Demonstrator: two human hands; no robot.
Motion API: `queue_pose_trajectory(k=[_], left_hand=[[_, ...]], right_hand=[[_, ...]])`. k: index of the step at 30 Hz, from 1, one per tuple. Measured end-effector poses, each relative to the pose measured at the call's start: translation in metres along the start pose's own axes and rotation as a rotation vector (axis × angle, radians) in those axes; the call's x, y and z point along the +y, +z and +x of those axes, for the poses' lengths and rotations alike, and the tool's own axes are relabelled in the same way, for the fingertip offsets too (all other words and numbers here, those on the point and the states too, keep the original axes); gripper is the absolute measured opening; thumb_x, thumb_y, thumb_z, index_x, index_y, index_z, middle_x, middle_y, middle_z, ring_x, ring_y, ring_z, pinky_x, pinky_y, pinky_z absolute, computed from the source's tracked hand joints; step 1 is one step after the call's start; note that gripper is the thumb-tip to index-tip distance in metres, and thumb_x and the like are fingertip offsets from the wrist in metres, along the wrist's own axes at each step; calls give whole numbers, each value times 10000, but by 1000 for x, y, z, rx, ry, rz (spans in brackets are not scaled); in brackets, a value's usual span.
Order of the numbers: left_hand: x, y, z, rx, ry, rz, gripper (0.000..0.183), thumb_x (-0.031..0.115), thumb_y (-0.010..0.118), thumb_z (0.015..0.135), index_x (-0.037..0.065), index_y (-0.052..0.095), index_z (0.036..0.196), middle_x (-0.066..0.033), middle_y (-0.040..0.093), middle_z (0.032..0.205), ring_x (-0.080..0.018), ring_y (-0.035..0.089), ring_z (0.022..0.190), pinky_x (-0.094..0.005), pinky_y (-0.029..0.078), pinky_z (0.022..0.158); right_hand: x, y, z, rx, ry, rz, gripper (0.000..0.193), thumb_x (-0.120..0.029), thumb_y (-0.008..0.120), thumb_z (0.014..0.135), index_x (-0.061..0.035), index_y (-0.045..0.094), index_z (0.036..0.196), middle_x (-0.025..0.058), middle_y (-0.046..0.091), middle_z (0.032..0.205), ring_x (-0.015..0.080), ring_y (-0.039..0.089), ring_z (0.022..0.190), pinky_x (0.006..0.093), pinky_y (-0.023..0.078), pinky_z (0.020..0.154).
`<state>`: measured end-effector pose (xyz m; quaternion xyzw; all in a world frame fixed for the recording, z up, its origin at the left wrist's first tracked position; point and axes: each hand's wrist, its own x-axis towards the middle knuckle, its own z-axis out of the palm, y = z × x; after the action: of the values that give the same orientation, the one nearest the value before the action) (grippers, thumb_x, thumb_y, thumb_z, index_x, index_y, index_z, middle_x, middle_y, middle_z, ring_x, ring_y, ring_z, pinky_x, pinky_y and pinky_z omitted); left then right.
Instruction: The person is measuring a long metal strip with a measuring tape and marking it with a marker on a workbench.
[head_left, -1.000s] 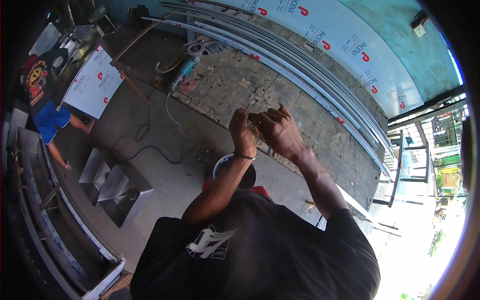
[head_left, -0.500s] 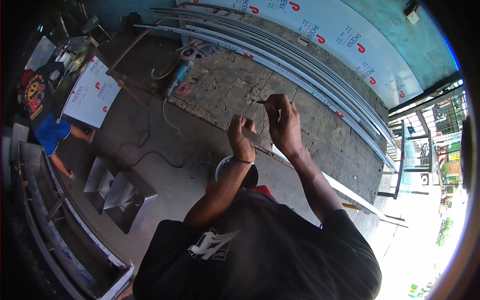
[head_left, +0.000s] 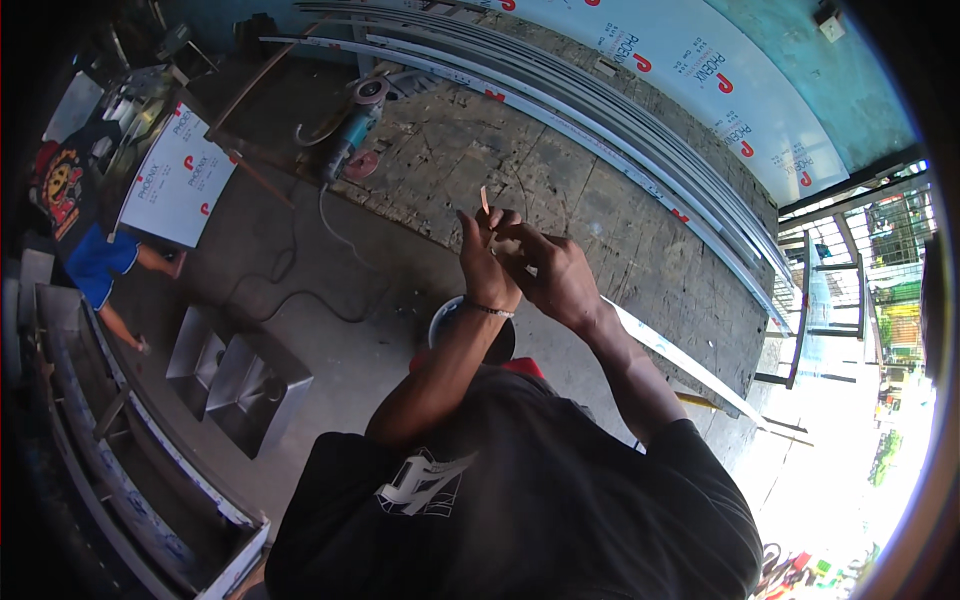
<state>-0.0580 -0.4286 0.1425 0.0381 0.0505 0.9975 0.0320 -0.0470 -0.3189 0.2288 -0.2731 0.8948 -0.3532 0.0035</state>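
My left hand [head_left: 488,268] and my right hand [head_left: 556,278] meet in front of my chest, above the near edge of the workbench [head_left: 430,165]. From the closed fingers of my left hand, a thin, narrow strip [head_left: 484,198] sticks up, pale orange in the light. My right fingers are bent and pressed together against the left ones; what they pinch is hidden. Behind my right wrist, a long, bright metal bar [head_left: 690,362] runs along the bench edge towards the right. Its far end disappears behind my hands, and I cannot tell whether I touch it.
On the bench's left end lies a teal angle grinder [head_left: 352,135] with a trailing cord. Long metal profiles [head_left: 600,135] lie along the back. A bucket [head_left: 447,322] stands below my arms, steel sink bowls [head_left: 255,385] on the floor. Another person [head_left: 85,215] is far left.
My right hand has come down and left, from being raised apart, to my left fingers. The thin strip now points upward from the left hand.
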Motion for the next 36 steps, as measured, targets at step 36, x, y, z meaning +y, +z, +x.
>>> queue_pose_trajectory(k=[36], left_hand=[[9, -9, 11, 128, -103, 240, 358, 492, 506, 1020, 170, 441, 877, 8, 432, 828, -142, 406, 789, -313, 368, 743]], right_hand=[[89, 153, -124, -284, 11, -123, 305, -97, 628, 824, -12, 629, 1118, 196, 591, 1237, 346, 613, 1145, 463, 466, 1016]])
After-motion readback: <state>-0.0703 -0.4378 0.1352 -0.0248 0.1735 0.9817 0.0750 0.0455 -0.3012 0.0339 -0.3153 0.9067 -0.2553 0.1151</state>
